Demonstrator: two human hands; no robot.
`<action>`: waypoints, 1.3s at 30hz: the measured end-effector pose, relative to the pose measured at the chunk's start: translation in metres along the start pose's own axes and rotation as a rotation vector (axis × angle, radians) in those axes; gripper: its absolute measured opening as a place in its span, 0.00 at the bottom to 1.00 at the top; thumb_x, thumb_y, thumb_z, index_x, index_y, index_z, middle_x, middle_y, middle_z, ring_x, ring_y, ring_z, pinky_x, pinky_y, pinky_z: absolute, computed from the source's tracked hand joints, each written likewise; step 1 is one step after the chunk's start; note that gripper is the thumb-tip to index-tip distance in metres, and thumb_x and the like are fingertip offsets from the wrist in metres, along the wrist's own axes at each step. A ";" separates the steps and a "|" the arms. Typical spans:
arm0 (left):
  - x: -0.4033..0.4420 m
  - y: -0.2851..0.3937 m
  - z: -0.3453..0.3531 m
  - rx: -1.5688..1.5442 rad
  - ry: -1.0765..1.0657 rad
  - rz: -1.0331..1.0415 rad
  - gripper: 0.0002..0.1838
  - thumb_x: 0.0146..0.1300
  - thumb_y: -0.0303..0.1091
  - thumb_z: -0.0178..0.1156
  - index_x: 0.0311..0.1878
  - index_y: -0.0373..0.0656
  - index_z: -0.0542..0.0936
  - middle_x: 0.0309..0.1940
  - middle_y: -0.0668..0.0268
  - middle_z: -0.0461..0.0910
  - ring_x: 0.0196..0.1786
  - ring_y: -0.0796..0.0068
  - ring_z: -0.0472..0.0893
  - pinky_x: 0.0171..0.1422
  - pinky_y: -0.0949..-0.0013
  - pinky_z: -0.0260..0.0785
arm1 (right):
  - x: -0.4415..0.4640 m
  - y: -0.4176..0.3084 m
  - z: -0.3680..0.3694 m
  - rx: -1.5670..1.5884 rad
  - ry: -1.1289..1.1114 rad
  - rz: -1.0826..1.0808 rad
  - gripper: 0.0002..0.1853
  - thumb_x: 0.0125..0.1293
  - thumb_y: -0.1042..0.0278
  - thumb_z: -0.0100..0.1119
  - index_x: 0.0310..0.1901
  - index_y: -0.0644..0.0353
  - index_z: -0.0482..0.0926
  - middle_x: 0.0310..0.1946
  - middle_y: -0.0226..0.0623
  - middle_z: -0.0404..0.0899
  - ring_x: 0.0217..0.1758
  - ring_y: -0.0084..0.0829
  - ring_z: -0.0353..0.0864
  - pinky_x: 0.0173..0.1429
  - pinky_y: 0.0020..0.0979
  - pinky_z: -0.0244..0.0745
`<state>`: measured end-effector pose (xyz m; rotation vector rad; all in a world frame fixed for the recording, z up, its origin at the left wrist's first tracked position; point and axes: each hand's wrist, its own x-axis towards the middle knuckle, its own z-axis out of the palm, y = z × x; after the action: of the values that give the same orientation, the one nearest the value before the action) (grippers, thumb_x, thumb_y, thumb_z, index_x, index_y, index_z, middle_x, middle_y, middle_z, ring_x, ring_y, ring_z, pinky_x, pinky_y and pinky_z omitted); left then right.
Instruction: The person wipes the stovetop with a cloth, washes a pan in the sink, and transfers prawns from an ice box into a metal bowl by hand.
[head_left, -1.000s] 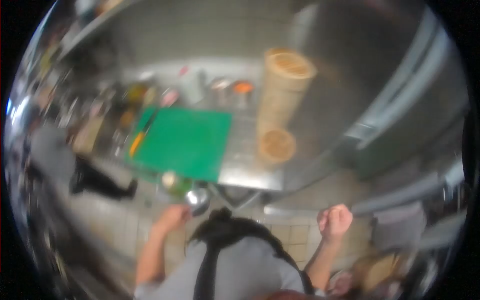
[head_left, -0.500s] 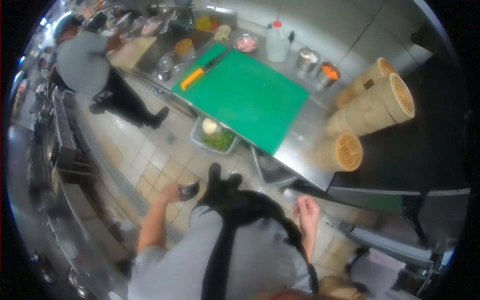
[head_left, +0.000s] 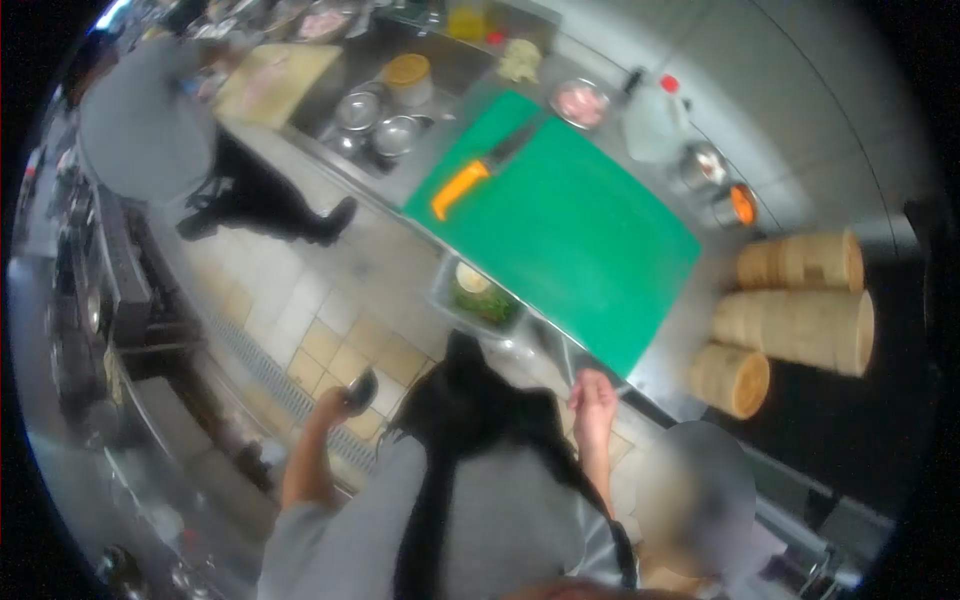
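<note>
Left hand (head_left: 330, 406) closed around a small metal bowl (head_left: 362, 391), held above the floor (head_left: 318, 340) as half a second earlier; right hand (head_left: 594, 400) loosely curled, any contents cannot be told. New: a co-worker's head (head_left: 715, 475) beside the right forearm (head_left: 596, 462). Judged: bowl being carried, green board (head_left: 575, 230) and knife (head_left: 478, 174) out of use.

Cutting board (head_left: 565, 255) on counter (head_left: 672, 362), knife (head_left: 490, 168) on its L part. Behind board, L to R: dish (head_left: 605, 114), jug (head_left: 652, 128), 2 tins (head_left: 690, 178). Steamers (head_left: 790, 328) R of board. Tub (head_left: 440, 284) w/ veg (head_left: 485, 305) by counter's front edge. Bowl (head_left: 362, 391) in L hand (head_left: 331, 403); R hand (head_left: 594, 397) nr board's front R corner.
</note>
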<state>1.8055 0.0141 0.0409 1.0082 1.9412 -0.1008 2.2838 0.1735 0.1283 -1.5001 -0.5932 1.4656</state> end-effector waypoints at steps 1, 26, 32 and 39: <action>-0.002 0.002 -0.011 0.005 0.003 0.000 0.16 0.51 0.35 0.67 0.40 0.35 0.82 0.30 0.55 0.83 0.34 0.66 0.82 0.41 0.62 0.72 | 0.005 0.005 0.008 -0.001 -0.037 0.006 0.10 0.72 0.62 0.54 0.38 0.61 0.77 0.21 0.29 0.74 0.17 0.18 0.68 0.21 0.21 0.63; -0.139 -0.082 0.114 -0.664 0.443 -0.484 0.12 0.58 0.31 0.65 0.43 0.37 0.82 0.31 0.58 0.83 0.37 0.68 0.81 0.45 0.63 0.71 | 0.085 0.008 0.139 -0.829 -0.825 -0.181 0.10 0.71 0.64 0.54 0.38 0.63 0.78 0.23 0.30 0.76 0.22 0.18 0.72 0.26 0.22 0.67; -0.098 -0.185 0.069 -0.627 0.402 -0.429 0.17 0.56 0.40 0.63 0.43 0.38 0.83 0.37 0.51 0.83 0.42 0.58 0.83 0.47 0.58 0.74 | 0.016 0.065 0.219 -0.897 -0.844 -0.059 0.10 0.71 0.64 0.55 0.36 0.62 0.77 0.22 0.30 0.76 0.20 0.18 0.73 0.25 0.22 0.68; -0.083 -0.296 0.030 -0.736 0.465 -0.445 0.14 0.57 0.37 0.64 0.40 0.35 0.82 0.26 0.55 0.82 0.27 0.66 0.81 0.35 0.62 0.72 | -0.069 0.126 0.405 -1.213 -1.072 -0.328 0.12 0.67 0.63 0.58 0.42 0.63 0.81 0.28 0.40 0.83 0.29 0.28 0.81 0.37 0.31 0.75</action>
<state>1.6443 -0.2452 -0.0056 0.1034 2.3148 0.6073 1.8540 0.1698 0.1118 -1.1116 -2.5699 1.6085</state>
